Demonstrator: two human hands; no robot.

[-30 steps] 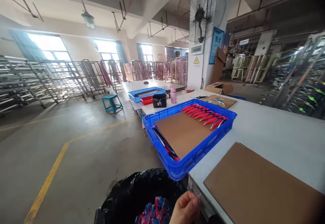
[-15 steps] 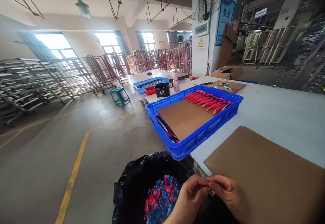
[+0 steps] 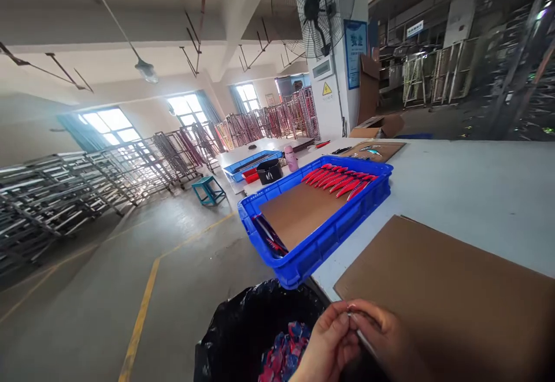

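My left hand (image 3: 326,346) and my right hand (image 3: 384,338) meet at the bottom of the view, fingertips pinched together on a small thin item (image 3: 363,338) that I cannot make out clearly. They hover above a black bin bag (image 3: 243,330) holding red and blue scraps (image 3: 284,356). Just beyond my hands lies a brown cardboard sheet (image 3: 451,289) on the white table (image 3: 468,191). Further along stands a blue crate (image 3: 321,243) with a cardboard sheet (image 3: 299,211) inside and a row of red fishing lures (image 3: 338,177) at its far end.
Another blue crate (image 3: 251,162), a black box (image 3: 269,172) and a pink bottle (image 3: 290,158) stand further down the table. A teal stool (image 3: 208,188) is on the floor to the left. Metal racks (image 3: 65,191) line the left side. A wall fan (image 3: 314,9) hangs above.
The view tilted and shifted. A second ago only my left hand showed; now both hands are joined on the small item, slightly lower than half a second ago.
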